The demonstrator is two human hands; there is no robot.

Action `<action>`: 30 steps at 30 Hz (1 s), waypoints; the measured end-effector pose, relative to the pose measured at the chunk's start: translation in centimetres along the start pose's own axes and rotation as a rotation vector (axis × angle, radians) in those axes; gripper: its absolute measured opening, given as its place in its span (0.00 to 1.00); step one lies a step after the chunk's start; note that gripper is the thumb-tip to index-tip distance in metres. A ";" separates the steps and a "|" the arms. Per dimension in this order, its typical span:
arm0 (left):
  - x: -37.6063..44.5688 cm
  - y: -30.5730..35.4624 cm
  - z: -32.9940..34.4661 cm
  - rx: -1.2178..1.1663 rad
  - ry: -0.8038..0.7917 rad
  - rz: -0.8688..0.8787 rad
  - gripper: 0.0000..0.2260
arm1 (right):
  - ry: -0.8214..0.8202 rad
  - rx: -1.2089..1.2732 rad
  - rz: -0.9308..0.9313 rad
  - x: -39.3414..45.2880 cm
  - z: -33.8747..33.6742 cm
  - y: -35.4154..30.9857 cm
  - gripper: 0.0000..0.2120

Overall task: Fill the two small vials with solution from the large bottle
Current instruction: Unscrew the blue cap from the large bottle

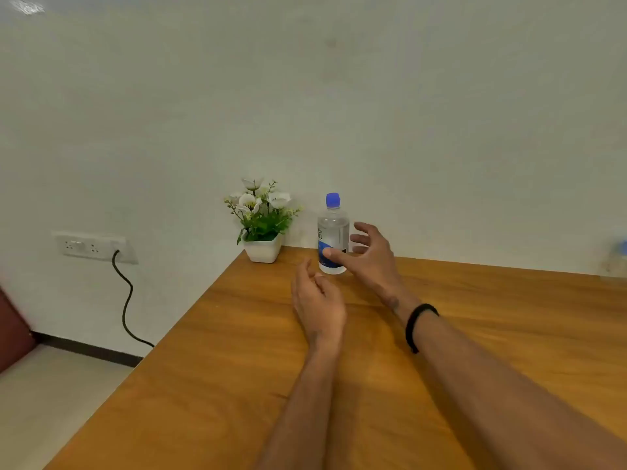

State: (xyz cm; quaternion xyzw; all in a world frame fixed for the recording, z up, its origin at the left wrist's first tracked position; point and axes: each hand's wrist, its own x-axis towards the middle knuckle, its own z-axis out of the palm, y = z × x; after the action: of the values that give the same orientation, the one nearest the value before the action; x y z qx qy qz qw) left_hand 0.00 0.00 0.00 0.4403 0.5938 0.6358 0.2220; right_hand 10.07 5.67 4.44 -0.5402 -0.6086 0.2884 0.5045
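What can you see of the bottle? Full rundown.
The bottle is clear plastic by the look of it, with a blue cap on and a blue-and-white label low on its body, text unreadable. It holds clear liquid and stands upright on the wooden table near the wall, right of the potted plant. The right hand is spread open around it, thumb across the label; contact is unclear. No grip yet.

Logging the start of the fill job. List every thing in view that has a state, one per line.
large bottle: upright on the table, blue cap on, not yet gripped.
right hand: open, fingers spread beside the bottle.
left hand: fingers loosely curled, holding nothing.
potted plant: upright at the table corner.
black cable: plugged into the wall socket.
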 end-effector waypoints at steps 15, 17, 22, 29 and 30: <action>-1.1 3.8 -1.7 -0.125 0.192 -0.005 0.07 | 0.088 0.023 -0.009 -5.6 -2.6 -0.4 0.36; -1.2 3.9 -1.9 -0.145 0.118 -0.034 0.12 | 0.106 0.020 0.011 -9.4 -5.6 -0.6 0.34; -5.9 6.1 -2.7 -0.201 -0.479 -0.070 0.19 | 0.143 -0.019 0.050 -18.2 -13.4 -1.0 0.33; -14.5 13.9 -3.5 -0.342 -0.976 0.058 0.15 | 0.108 0.033 0.049 -24.7 -18.7 -1.9 0.27; -15.2 14.4 -3.4 -0.363 -0.968 0.075 0.14 | 0.098 0.043 0.044 -25.2 -19.0 -1.9 0.26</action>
State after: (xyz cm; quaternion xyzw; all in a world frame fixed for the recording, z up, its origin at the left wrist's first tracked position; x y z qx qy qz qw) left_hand 8.43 -16.96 9.51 0.6592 0.2870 0.4595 0.5214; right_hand 24.57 -22.37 4.72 -0.5559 -0.5650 0.2856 0.5387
